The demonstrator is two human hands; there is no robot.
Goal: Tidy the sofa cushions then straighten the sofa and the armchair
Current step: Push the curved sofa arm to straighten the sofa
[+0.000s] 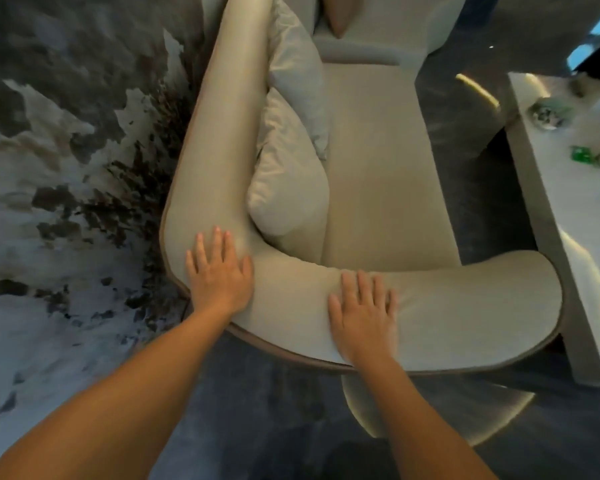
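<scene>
I look down over a beige sofa from its near end. Its curved padded arm wraps across the front. My left hand lies flat on the corner where the backrest meets the arm, fingers spread. My right hand rests flat on the top of the arm, further right. Neither hand holds anything. Two pale grey cushions lean against the backrest on the left, one behind the other. A tan cushion shows at the far end.
A pale low table with a glass object and a green item stands at the right, close to the sofa's arm. A grey-and-white patterned rug lies left. A round beige base sits below the arm.
</scene>
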